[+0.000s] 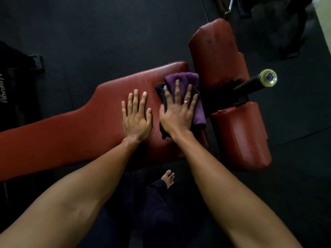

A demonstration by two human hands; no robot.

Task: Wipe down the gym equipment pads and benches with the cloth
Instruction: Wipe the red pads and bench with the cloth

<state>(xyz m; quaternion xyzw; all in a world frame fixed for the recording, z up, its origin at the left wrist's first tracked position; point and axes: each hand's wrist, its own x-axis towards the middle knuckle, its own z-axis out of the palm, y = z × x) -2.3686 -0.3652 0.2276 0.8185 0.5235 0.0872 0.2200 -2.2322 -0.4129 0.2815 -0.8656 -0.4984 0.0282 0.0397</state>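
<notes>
The purple cloth [186, 81] lay at the red surface's [71, 136] 3 o'clock end, pressed under the right hand [177, 111], the left hand [137, 117] flat at its 9 o'clock, both with fingers straight and apart; wiping seemed underway, next needing a stroke toward 9 o'clock.

Cannot see the middle of the purple cloth [184, 79], covered by the flat right hand [179, 113], and cannot separate its dark part from the shadow beside it. Cannot follow the narrow end of the red bench [71, 136] past the left edge, nor read the white lettering [3, 90] there, half cut off. Cannot make out the dark equipment [286, 33] at top right, too dim and blurred.
</notes>
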